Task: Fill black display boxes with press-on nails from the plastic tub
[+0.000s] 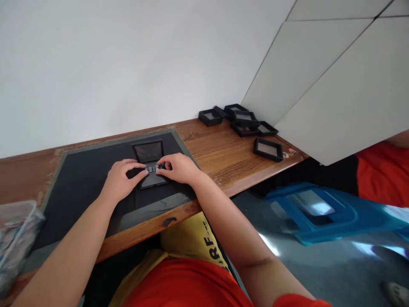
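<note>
An open black box (154, 184) lies on a dark mat (86, 179), its see-through lid (148, 151) tilted up at the back. Over the box's grey inside runs a short row of small grey-green pieces (152, 169), like beads; their exact kind is too small to make out. My left hand (123, 177) pinches the left end of this row between thumb and fingers. At the right end, my right hand (179, 167) closes on it the same way. The fingertips hide both ends.
Several black frame-like boxes (244, 119) lie at the table's back right, with another (268, 149) nearer its edge. A clear plastic tub (19, 230) of small packets stands at the left. Below on the right are a blue stool (345, 213) and a person's red clothing (383, 175).
</note>
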`<state>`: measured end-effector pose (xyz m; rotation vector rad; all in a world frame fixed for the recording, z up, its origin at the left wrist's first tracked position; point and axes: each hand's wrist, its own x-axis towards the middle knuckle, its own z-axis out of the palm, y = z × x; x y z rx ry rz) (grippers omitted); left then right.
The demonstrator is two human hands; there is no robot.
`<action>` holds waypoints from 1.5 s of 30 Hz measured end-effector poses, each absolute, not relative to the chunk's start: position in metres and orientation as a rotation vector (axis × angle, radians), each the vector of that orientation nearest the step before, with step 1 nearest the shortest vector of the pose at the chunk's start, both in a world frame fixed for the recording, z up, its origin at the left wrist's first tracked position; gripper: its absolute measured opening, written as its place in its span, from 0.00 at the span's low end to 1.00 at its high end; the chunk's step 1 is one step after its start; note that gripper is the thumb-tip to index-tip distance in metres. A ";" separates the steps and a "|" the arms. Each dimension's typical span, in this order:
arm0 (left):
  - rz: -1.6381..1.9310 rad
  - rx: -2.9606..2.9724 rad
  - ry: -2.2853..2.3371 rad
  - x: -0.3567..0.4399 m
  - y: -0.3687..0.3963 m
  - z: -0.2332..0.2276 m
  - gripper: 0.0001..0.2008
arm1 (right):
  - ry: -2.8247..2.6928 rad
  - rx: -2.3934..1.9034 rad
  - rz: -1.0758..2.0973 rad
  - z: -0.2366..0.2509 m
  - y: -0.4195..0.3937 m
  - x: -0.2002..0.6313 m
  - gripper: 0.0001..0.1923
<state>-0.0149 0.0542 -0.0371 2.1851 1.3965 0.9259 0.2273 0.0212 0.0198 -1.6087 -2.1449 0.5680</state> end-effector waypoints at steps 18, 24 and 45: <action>0.895 2.227 1.429 -0.003 0.062 -0.038 0.19 | -2.100 -1.612 0.574 0.022 0.023 0.233 0.13; 0.900 2.248 1.431 -0.001 0.060 -0.037 0.15 | -2.120 -1.626 0.607 0.022 0.023 0.231 0.12; 0.833 2.179 1.403 -0.007 0.061 -0.032 0.13 | -2.105 -1.640 0.611 0.017 0.025 0.228 0.14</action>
